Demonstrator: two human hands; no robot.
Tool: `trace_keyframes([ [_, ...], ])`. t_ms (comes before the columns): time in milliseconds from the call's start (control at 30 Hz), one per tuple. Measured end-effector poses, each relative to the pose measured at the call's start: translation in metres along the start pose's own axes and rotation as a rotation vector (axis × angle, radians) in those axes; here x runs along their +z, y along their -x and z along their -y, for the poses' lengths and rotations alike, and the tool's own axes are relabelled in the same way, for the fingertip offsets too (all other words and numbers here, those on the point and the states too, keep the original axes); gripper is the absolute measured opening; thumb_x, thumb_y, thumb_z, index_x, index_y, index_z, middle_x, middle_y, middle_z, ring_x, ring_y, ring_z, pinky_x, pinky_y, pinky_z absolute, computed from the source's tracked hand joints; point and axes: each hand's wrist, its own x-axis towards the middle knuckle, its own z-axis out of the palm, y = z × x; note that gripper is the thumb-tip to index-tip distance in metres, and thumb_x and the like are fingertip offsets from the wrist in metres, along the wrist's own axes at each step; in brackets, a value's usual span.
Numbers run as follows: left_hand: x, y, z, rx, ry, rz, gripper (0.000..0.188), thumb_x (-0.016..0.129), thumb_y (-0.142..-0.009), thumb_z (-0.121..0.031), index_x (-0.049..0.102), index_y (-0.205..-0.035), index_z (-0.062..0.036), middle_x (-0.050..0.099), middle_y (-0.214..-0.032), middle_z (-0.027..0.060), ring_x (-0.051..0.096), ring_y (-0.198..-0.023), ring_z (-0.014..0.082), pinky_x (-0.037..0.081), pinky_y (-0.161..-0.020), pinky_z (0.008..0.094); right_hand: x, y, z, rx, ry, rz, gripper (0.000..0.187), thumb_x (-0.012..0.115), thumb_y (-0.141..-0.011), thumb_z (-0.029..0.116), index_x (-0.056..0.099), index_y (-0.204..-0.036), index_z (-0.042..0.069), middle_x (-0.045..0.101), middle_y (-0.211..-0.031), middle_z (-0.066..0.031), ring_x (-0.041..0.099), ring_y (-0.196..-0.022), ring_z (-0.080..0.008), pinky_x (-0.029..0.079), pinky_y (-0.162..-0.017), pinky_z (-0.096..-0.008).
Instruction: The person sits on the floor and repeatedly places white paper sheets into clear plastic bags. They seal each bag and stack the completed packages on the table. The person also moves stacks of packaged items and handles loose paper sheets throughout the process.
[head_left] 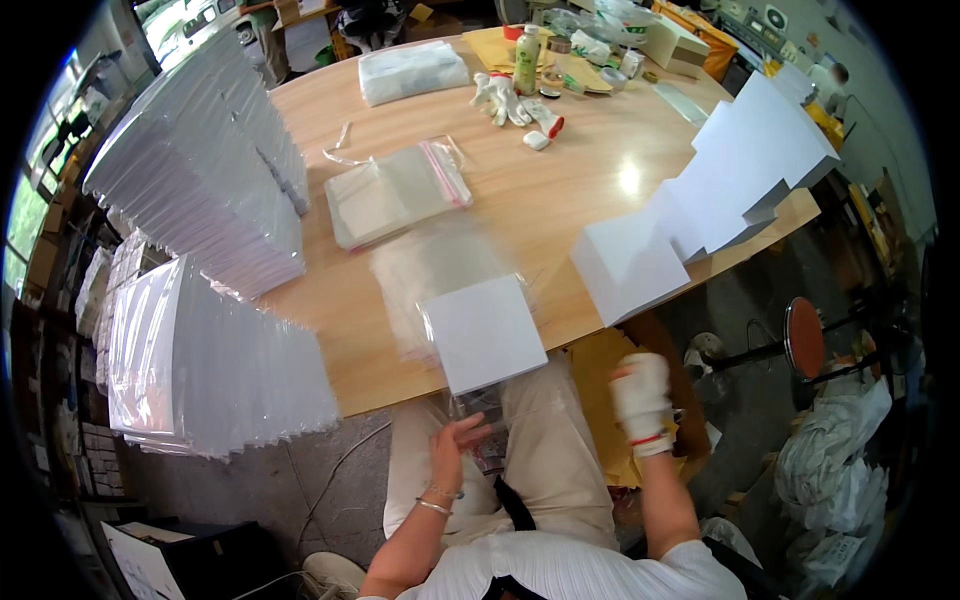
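A white stack of paper or card [487, 333] lies at the table's near edge, on top of flat clear plastic bags [435, 262]. Just below that edge, over my lap, is my bare left hand [460, 438], wearing bracelets. Its fingers are stretched toward the right, with clear film by the fingertips; whether they pinch it I cannot tell. To the right, my right hand [642, 395] wears a white glove with a red cuff and looks curled closed, apart from the table. Whatever it may hold is hidden. Another pile of clear bags [395, 193] lies farther back.
Tall piles of plastic-wrapped white packs [200, 165] and a lower row [220, 350] line the left side. White blocks [630, 262] stand stepped at the right edge. White gloves [500, 100] and a green bottle [526, 60] lie farther back. A round stool [804, 338] stands right.
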Motion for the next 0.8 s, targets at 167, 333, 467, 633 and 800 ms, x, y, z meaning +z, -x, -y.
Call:
trace_keyframes([
  [167,-0.007,0.007,-0.006,0.123,-0.315,0.044,0.041,0.030,-0.095,-0.025,0.058,-0.106,0.0032,0.058,-0.114,0.0143,0.058,-0.102,0.0216,0.045,-0.082,0.0306,-0.018,0.033,0.011,-0.082,0.028,-0.014,0.005,0.058,-0.071,0.003,0.053,-0.071,0.004,0.053,-0.078,-0.0120,0.053,-0.076,-0.0289,0.045,-0.069,-0.0367],
  [333,-0.014,0.009,-0.002,-0.010,-0.255,-0.062,0.043,0.035,-0.093,-0.032,0.059,-0.103,0.0022,0.059,-0.110,0.0120,0.058,-0.098,0.0202,0.043,-0.086,0.0323,0.078,0.008,0.136,-0.402,-0.211,0.257,0.014,0.062,-0.066,0.012,0.057,-0.077,0.005,0.055,-0.084,-0.0089,0.055,-0.080,-0.0270,0.046,-0.066,-0.0342],
  [467,-0.003,0.008,0.000,-0.039,-0.015,-0.120,0.038,0.036,-0.091,-0.031,0.057,-0.095,0.0000,0.061,-0.105,0.0100,0.059,-0.094,0.0198,0.044,-0.083,0.0327,0.108,0.013,0.142,-0.502,-0.040,0.411,0.011,0.059,-0.068,0.015,0.054,-0.071,0.007,0.048,-0.075,-0.0076,0.052,-0.072,-0.0256,0.046,-0.061,-0.0341],
  [633,0.000,0.014,-0.015,-0.099,0.010,-0.070,0.037,0.034,-0.091,-0.025,0.058,-0.099,0.0031,0.062,-0.102,0.0128,0.061,-0.092,0.0226,0.046,-0.083,0.0323,0.038,-0.002,0.082,-0.606,-0.215,0.345,0.016,0.056,-0.075,0.016,0.062,-0.085,0.006,0.060,-0.091,-0.0117,0.058,-0.079,-0.0270,0.047,-0.066,-0.0340],
  [800,-0.016,0.008,-0.009,0.079,-0.323,0.089,0.030,0.039,-0.090,-0.015,0.059,-0.104,0.0022,0.061,-0.101,0.0159,0.060,-0.093,0.0290,0.046,-0.084,0.0350,-0.057,0.102,-0.167,-0.284,1.112,0.647,0.029,0.049,-0.080,0.017,0.052,-0.107,0.008,0.055,-0.100,-0.0143,0.058,-0.085,-0.0258,0.047,-0.070,-0.0414],
])
